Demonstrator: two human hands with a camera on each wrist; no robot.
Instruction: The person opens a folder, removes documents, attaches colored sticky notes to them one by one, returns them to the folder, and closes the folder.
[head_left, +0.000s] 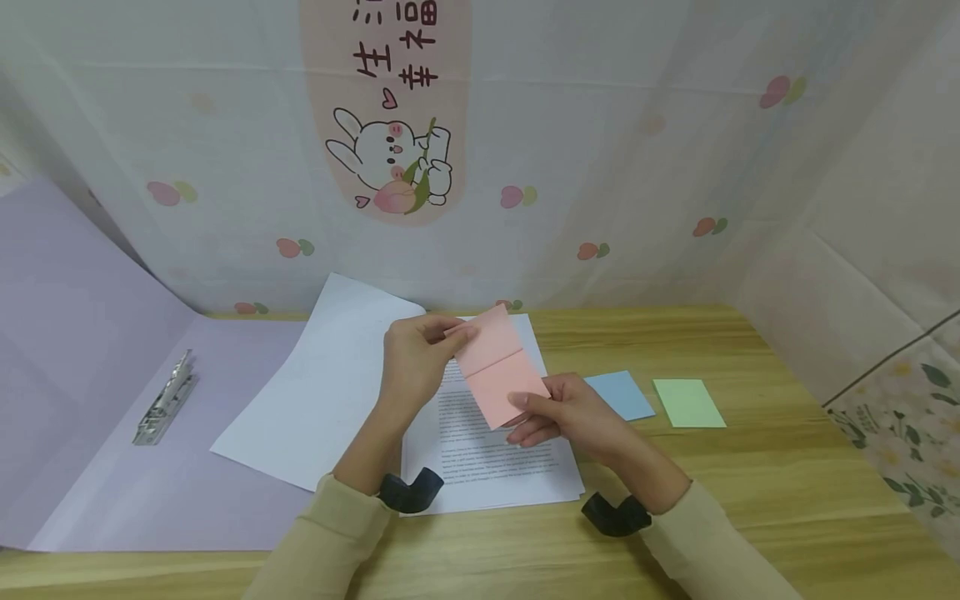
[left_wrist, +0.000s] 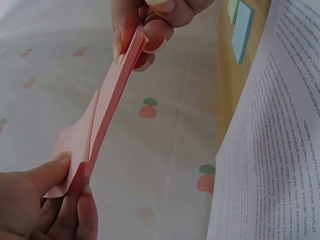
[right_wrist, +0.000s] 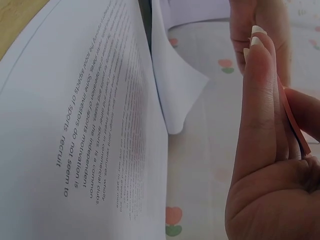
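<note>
A pink sticky note pad is held up above printed sheets, between both hands. My right hand grips its near right end, thumb on top and fingers beneath. At the far end, my left hand pinches the top sticky note between thumb and fingers. That note is partly lifted and bends away from the pad, as the left wrist view shows. In the right wrist view only the edge of the pad appears beside the right hand's straight fingers.
To the right lie a blue sticky note pad and a green one. A lilac folder lies opened on the left, with a metal clip. White paper overlaps folder and printed sheets. A patterned cloth hangs behind the wooden table.
</note>
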